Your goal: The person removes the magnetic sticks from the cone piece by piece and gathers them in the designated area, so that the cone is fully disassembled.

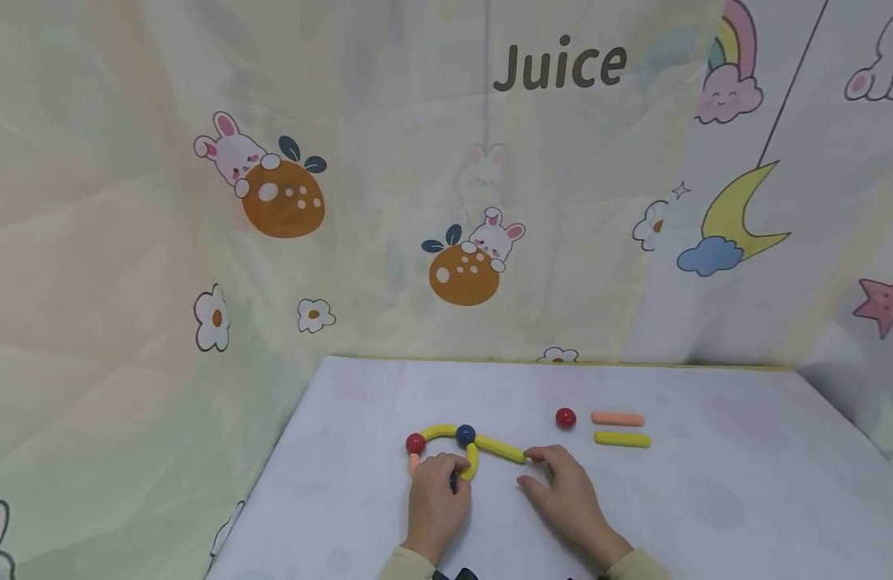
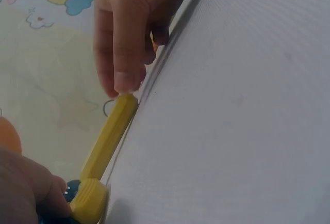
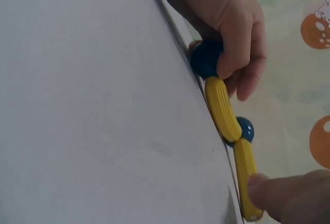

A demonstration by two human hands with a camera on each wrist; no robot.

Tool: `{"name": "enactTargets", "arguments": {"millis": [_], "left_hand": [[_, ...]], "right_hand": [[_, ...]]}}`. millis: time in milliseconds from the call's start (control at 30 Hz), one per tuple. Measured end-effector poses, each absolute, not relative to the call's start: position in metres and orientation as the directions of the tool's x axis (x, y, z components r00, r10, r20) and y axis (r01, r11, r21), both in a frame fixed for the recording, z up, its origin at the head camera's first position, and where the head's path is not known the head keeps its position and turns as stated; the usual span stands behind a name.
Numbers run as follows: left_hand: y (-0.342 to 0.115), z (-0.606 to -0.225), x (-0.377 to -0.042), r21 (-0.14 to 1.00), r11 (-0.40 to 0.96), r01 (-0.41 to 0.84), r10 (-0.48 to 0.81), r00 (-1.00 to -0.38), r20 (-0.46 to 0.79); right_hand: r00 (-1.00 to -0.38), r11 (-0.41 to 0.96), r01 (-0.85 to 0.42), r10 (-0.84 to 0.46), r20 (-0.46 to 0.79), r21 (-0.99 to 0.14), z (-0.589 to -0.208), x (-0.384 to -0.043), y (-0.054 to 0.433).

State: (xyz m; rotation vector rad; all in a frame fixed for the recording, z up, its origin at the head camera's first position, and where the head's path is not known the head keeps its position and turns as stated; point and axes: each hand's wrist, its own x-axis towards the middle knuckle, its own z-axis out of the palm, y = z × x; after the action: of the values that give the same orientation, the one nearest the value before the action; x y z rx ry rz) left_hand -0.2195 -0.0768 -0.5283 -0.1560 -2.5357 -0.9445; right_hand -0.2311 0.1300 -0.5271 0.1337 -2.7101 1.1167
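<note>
A loop of magnetic rods and balls lies on the table in the head view. My left hand (image 1: 439, 499) pinches its near blue ball (image 3: 206, 59), which the fingers mostly hide in the head view. A curved yellow rod (image 3: 223, 109) joins that ball to a second blue ball (image 1: 465, 435). From there a straight yellow rod (image 1: 500, 449) points right. My right hand (image 1: 568, 498) has its index fingertip at the rod's free end, its thumb spread apart below. Another curved yellow rod (image 1: 440, 431) runs left to a red ball (image 1: 415, 443), with an orange rod (image 1: 414, 462) under it.
Behind and right of my right hand lie a loose red ball (image 1: 565, 418), an orange rod (image 1: 618, 419) and a straight yellow rod (image 1: 623, 440). The white table (image 1: 721, 483) ends at a printed curtain (image 1: 374, 201) hanging behind it.
</note>
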Motion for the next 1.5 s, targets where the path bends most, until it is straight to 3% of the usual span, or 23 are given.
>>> {"name": "enactTargets", "arguments": {"millis": [200,467,600,800,900,1033,1200,1500], "left_hand": [[-0.077,-0.528,-0.219,0.594,0.749,0.295,-0.001,-0.895,0.446],[-0.079,-0.527,-0.219,0.568,0.763,0.31,-0.102,-0.809,0.579],[-0.08,-0.526,-0.22,0.558,0.784,0.271,-0.14,-0.799,0.585],[-0.08,-0.524,-0.221,0.509,0.799,0.32,-0.09,-0.773,0.628],[-0.078,-0.525,-0.22,0.486,0.793,0.367,-0.008,-0.792,0.61],[-0.075,-0.526,-0.217,0.49,0.802,0.341,0.063,-0.865,0.498],[-0.072,-0.524,-0.216,0.518,0.81,0.274,0.051,-0.914,0.402],[-0.071,-0.526,-0.217,0.559,0.795,0.236,0.015,-0.929,0.37]], "right_hand": [[-0.977,0.778,-0.135,0.0,0.215,-0.614,-0.531,-0.239,0.123],[-0.981,0.762,-0.12,0.006,0.191,-0.636,-0.529,-0.238,0.133],[-0.976,0.757,-0.167,-0.037,0.214,-0.632,-0.529,-0.235,0.138],[-0.973,0.688,-0.212,-0.086,0.213,-0.694,-0.532,-0.23,0.141],[-0.977,0.643,-0.205,-0.086,0.197,-0.738,-0.533,-0.228,0.141],[-0.98,0.627,-0.194,-0.095,0.173,-0.754,-0.534,-0.225,0.141],[-0.974,0.642,-0.218,-0.1,0.202,-0.735,-0.532,-0.225,0.139],[-0.975,0.629,-0.205,-0.067,0.21,-0.75,-0.53,-0.23,0.156]]}}
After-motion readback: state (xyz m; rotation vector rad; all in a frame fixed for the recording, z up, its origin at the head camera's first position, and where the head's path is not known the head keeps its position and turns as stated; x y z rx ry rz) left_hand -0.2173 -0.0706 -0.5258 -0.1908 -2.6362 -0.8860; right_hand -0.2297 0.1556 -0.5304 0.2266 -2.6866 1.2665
